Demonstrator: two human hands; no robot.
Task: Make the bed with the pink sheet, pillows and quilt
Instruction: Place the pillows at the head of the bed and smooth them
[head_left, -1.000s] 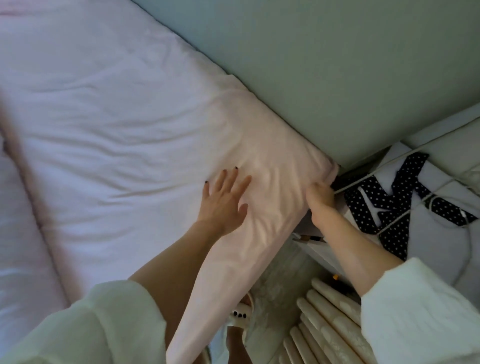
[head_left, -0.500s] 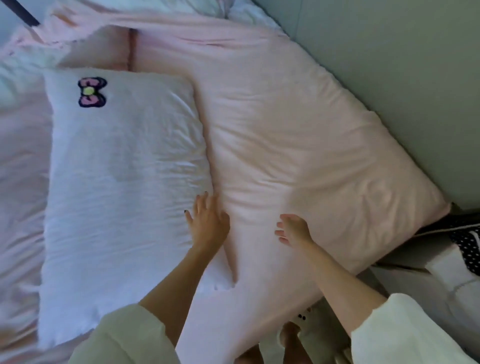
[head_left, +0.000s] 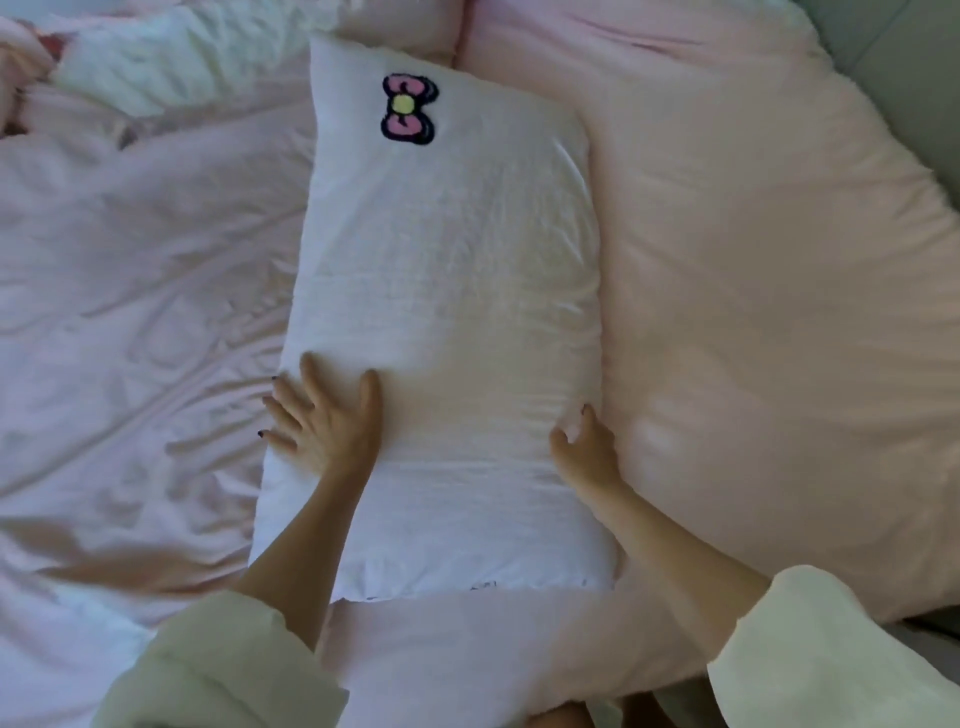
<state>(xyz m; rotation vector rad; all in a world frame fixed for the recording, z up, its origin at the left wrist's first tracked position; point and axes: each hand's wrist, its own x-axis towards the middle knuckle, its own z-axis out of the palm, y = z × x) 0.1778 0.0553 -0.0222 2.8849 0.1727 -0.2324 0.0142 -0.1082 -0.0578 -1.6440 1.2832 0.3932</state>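
White bow pillow (head_left: 447, 332) runs lengthwise near-to-far between the hands: left hand (head_left: 322, 421) flat with spread fingers on its left edge, right hand (head_left: 587, 447) pinching its right edge beside the pink pillow (head_left: 769, 312).

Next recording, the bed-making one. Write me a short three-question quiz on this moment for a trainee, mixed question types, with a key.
1. True or false: the left hand lies with fingers spread on the white pillow.
2. Multiple choice: where does the right hand grip the white pillow? A) at the end with the bow patch B) at its edge next to the pink pillow C) nowhere, it hangs free
3. Fill in: the bow patch sits near the pillow's ____ end, seen from the person.

Key: 1 true; 2 B, fingers curl at the edge beside the pink pillow; 3 far.
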